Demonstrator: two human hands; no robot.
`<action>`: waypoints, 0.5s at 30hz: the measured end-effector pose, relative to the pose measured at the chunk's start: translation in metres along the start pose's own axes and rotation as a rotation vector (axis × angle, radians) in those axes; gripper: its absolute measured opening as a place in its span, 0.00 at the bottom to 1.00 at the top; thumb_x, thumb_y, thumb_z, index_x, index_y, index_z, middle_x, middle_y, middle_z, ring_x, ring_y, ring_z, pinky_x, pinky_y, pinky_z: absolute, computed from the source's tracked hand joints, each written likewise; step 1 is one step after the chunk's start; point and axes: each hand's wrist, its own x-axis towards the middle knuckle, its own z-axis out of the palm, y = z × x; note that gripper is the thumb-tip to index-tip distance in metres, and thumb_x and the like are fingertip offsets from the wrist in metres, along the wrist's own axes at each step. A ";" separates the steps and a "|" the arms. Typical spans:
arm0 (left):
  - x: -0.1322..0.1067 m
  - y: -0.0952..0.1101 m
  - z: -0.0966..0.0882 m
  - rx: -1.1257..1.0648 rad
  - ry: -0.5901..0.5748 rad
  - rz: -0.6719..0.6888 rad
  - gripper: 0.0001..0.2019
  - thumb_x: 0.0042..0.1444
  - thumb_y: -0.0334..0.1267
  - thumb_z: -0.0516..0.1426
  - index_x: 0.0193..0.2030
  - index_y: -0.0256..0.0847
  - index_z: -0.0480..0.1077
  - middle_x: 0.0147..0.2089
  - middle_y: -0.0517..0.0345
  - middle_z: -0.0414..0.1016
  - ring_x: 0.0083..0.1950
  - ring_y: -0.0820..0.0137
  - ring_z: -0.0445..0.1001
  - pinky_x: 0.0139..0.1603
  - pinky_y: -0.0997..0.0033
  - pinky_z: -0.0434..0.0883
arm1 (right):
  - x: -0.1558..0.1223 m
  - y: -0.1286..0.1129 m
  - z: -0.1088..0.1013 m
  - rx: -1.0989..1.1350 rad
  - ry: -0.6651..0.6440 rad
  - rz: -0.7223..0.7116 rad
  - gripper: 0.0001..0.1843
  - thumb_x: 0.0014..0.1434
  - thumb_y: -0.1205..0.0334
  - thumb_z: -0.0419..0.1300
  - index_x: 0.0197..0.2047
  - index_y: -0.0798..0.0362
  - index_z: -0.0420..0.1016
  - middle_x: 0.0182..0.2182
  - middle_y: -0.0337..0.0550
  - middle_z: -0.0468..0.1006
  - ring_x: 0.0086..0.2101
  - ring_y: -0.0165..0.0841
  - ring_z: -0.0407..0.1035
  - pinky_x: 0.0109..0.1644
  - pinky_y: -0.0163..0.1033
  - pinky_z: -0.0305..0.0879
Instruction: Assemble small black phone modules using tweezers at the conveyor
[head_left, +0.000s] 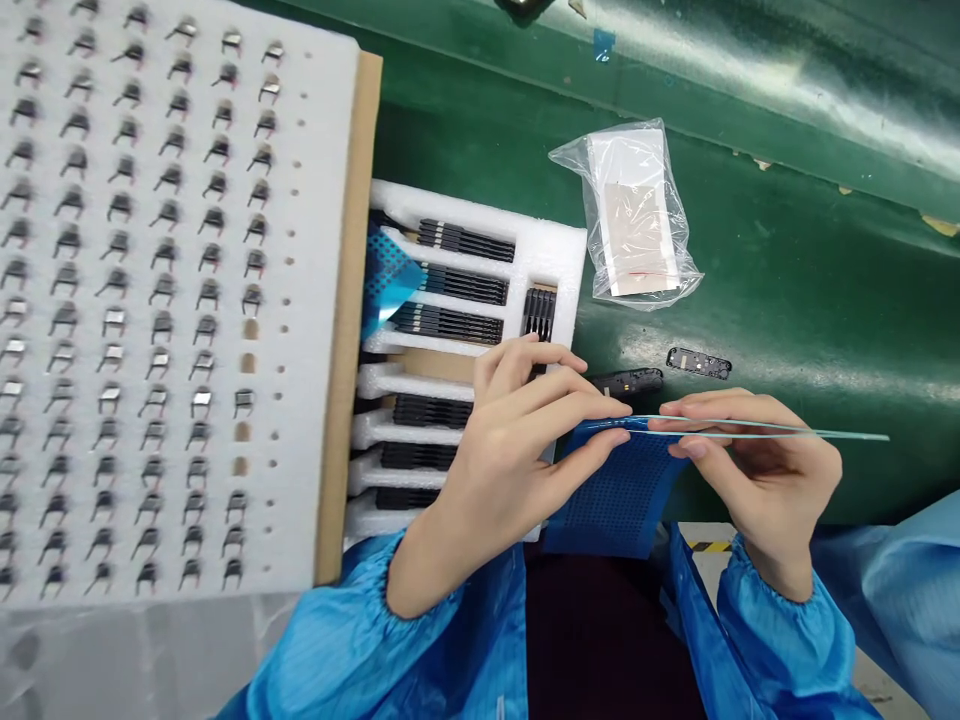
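Note:
My left hand [525, 430] is closed, its thumb and fingertips pinching the upper edge of a blue dotted film sheet [611, 500]. The film hangs down in front of my body. On the right, my right hand [765, 465] is closed around thin pale-green layers [847, 435] seen edge-on, which run from the film's top edge out past the fingers. Whether these layers are the film's backing, I cannot tell. Just beyond the fingertips lie a small black molded part [630, 383] and a second black part with metal contacts [699, 363].
A large white foam board [315, 220] with rows of small metal-and-black pieces fills the left. Beside it, a white foam tray [559, 245] holds stacks of black parts [465, 240] and another blue dotted sheet [390, 275]. A clear bag [637, 215] lies on the green table [795, 260].

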 end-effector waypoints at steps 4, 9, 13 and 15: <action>0.000 0.001 -0.001 -0.007 0.005 -0.009 0.06 0.74 0.37 0.64 0.46 0.51 0.84 0.41 0.61 0.88 0.57 0.56 0.81 0.64 0.47 0.71 | -0.002 0.007 -0.001 -0.113 -0.020 -0.209 0.22 0.62 0.72 0.77 0.56 0.44 0.88 0.44 0.43 0.92 0.42 0.44 0.89 0.44 0.48 0.91; 0.000 0.002 -0.002 -0.008 0.010 -0.008 0.06 0.74 0.36 0.64 0.45 0.51 0.84 0.40 0.61 0.88 0.56 0.56 0.80 0.63 0.47 0.71 | -0.001 0.010 -0.004 -0.130 -0.061 -0.254 0.28 0.61 0.76 0.76 0.60 0.44 0.86 0.48 0.43 0.92 0.45 0.42 0.89 0.46 0.46 0.91; 0.000 0.002 -0.001 -0.011 0.013 0.002 0.06 0.74 0.35 0.64 0.45 0.50 0.83 0.40 0.61 0.87 0.56 0.56 0.80 0.63 0.47 0.70 | -0.001 0.009 -0.004 -0.146 -0.069 -0.251 0.26 0.62 0.75 0.75 0.59 0.44 0.87 0.47 0.42 0.92 0.44 0.43 0.90 0.45 0.46 0.91; 0.001 0.002 -0.001 -0.008 0.010 0.000 0.06 0.74 0.35 0.64 0.45 0.50 0.83 0.40 0.62 0.87 0.56 0.56 0.80 0.64 0.47 0.70 | -0.001 0.009 -0.004 -0.151 -0.073 -0.243 0.24 0.62 0.75 0.75 0.59 0.44 0.87 0.47 0.42 0.93 0.44 0.44 0.90 0.44 0.47 0.91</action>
